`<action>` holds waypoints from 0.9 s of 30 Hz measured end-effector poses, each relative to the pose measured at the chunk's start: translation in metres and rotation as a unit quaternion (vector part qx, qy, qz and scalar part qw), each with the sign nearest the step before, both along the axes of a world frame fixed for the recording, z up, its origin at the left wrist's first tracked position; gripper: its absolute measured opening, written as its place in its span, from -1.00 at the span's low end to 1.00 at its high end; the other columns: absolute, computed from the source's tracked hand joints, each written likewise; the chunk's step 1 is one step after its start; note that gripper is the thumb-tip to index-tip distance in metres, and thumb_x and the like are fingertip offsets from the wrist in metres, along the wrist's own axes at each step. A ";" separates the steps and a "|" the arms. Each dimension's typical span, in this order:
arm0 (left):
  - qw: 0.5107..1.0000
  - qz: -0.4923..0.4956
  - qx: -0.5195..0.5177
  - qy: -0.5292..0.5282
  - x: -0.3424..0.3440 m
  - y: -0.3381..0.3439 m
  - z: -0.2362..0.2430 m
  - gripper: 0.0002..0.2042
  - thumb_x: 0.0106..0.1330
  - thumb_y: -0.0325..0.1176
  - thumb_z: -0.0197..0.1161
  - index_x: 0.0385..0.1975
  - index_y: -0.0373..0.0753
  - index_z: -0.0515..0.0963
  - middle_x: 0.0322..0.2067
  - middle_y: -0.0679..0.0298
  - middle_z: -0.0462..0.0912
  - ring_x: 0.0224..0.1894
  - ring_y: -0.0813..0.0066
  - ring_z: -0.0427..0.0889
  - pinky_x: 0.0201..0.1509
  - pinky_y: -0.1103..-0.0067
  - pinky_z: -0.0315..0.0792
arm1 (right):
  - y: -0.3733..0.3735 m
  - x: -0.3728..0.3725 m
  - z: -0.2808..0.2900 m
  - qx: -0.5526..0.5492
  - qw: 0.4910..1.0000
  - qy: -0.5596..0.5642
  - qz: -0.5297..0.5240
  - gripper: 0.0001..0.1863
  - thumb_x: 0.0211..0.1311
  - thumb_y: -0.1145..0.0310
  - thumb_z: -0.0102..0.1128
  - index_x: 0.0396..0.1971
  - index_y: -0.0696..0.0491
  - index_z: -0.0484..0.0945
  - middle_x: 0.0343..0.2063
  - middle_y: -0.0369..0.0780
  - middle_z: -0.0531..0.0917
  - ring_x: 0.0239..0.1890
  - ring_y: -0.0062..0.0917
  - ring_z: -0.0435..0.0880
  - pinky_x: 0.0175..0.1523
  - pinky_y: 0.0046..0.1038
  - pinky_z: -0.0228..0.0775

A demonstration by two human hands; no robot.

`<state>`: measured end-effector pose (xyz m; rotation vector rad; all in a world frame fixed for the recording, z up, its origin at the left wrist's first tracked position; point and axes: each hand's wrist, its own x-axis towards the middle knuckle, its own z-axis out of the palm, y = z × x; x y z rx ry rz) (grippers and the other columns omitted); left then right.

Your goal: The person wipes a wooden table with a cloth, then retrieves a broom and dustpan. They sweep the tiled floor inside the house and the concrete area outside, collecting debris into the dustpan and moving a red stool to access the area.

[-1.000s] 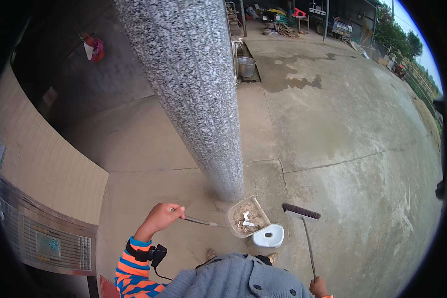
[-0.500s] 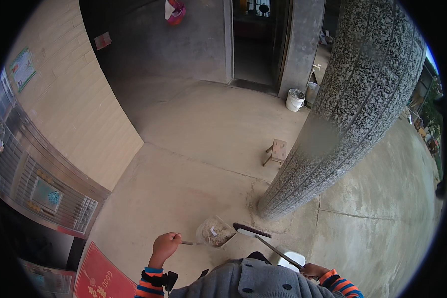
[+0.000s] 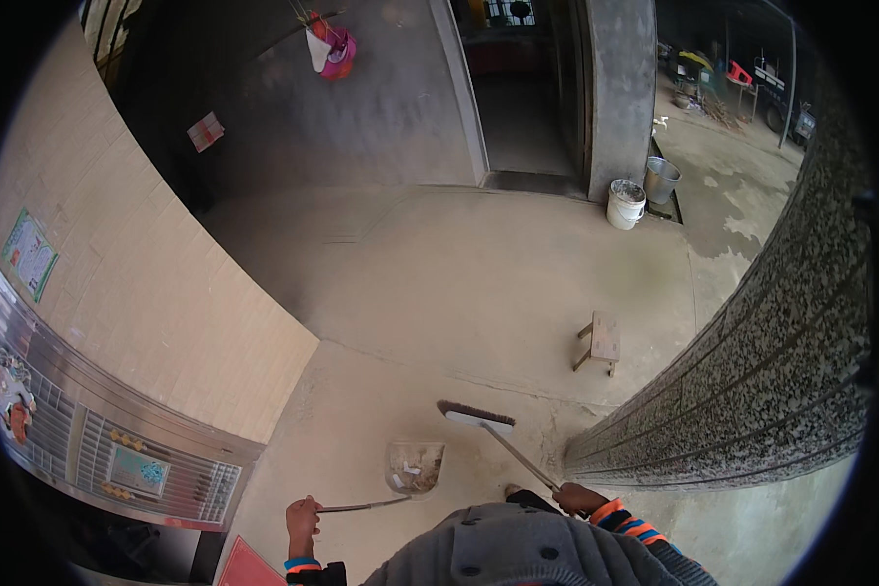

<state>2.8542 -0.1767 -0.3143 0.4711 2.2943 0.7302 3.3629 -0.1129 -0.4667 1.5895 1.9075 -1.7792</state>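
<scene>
My left hand (image 3: 303,521) is closed round the handle of a dustpan (image 3: 398,485), whose see-through scoop rests on the floor. Grey-brown sweepings and a few white scraps (image 3: 415,469) lie inside it. In my right hand (image 3: 578,499) is the long handle of a broom, gripped low in front of my body. The broom's white head (image 3: 481,420) with dark bristles is on the floor ahead of the dustpan and a little to its right, apart from it.
A small wooden stool (image 3: 604,338) stands ahead on the right, near a thick speckled stone pillar (image 3: 752,381). By the doorway are a white bucket (image 3: 626,203) and a metal bucket (image 3: 662,180). A red mat (image 3: 249,566) lies at lower left, beside the tiled wall (image 3: 156,283).
My view has turned right and moved forward. The broom head has swung ahead, away from the dustpan. The white container near my right hand is out of sight. Both hands keep their grips.
</scene>
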 end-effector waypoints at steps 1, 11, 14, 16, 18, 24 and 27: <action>1.000 0.022 -0.004 -0.014 -0.006 0.016 0.002 -0.67 0.19 -0.20 -0.05 -0.68 -0.28 0.46 -0.83 0.43 0.23 -0.81 0.67 0.20 -0.80 0.67 0.16 | 0.018 -0.007 0.002 0.029 0.999 0.004 0.044 -0.76 -0.08 0.27 -0.02 -0.70 0.13 0.45 -0.82 -0.08 0.43 -0.69 -0.29 0.48 -0.56 -0.33 0.28; 0.997 0.069 0.018 -0.039 -0.083 0.215 -0.034 -0.67 0.21 -0.15 -0.06 -0.63 -0.23 0.49 -0.82 0.44 0.23 -0.78 0.69 0.21 -0.77 0.69 0.17 | 0.200 -0.047 -0.049 0.152 0.945 -0.116 0.264 -0.81 -0.07 0.32 -0.04 -0.65 0.12 0.46 -0.70 -0.09 0.52 -0.59 -0.31 0.55 -0.49 -0.33 0.39; 0.998 0.055 0.003 -0.038 -0.114 0.275 -0.055 -0.66 0.19 -0.13 -0.06 -0.62 -0.23 0.50 -0.82 0.44 0.23 -0.78 0.67 0.23 -0.75 0.67 0.22 | 0.268 -0.063 -0.080 0.084 0.957 -0.131 0.245 -0.77 0.00 0.27 -0.07 -0.59 0.11 0.47 -0.65 -0.06 0.52 -0.53 -0.30 0.55 -0.42 -0.32 0.38; 0.998 0.046 0.000 -0.043 -0.137 0.326 -0.064 -0.66 0.18 -0.11 -0.05 -0.62 -0.24 0.51 -0.83 0.43 0.24 -0.78 0.66 0.25 -0.74 0.65 0.25 | 0.316 -0.075 -0.090 0.056 0.974 -0.083 0.205 -0.75 0.06 0.24 -0.10 -0.54 0.11 0.47 -0.64 -0.05 0.52 -0.51 -0.31 0.55 -0.39 -0.34 0.37; 0.998 0.046 0.010 -0.050 -0.155 0.367 -0.067 -0.65 0.18 -0.10 -0.05 -0.61 -0.24 0.51 -0.83 0.42 0.24 -0.78 0.65 0.27 -0.73 0.64 0.27 | 0.367 -0.084 -0.089 0.068 0.975 -0.048 0.207 -0.72 0.11 0.21 -0.12 -0.49 0.11 0.47 -0.62 -0.05 0.51 -0.49 -0.32 0.54 -0.36 -0.36 0.35; 0.998 0.034 0.029 -0.050 -0.225 0.499 -0.061 -0.62 0.17 -0.07 -0.06 -0.60 -0.25 0.51 -0.85 0.41 0.25 -0.79 0.62 0.28 -0.73 0.63 0.28 | 0.529 -0.147 -0.043 -0.253 0.950 -0.081 -0.165 -0.77 0.11 0.26 -0.11 -0.57 0.09 0.41 -0.69 -0.11 0.46 -0.60 -0.39 0.45 -0.47 -0.41 0.27; 0.998 0.028 0.030 -0.040 -0.263 0.566 -0.073 -0.62 0.17 -0.06 -0.06 -0.60 -0.26 0.51 -0.83 0.39 0.28 -0.78 0.61 0.30 -0.74 0.63 0.28 | 0.614 -0.195 -0.038 -0.277 0.942 -0.063 -0.179 -0.78 0.12 0.28 -0.11 -0.60 0.09 0.38 -0.72 -0.14 0.43 -0.65 -0.42 0.40 -0.53 -0.43 0.22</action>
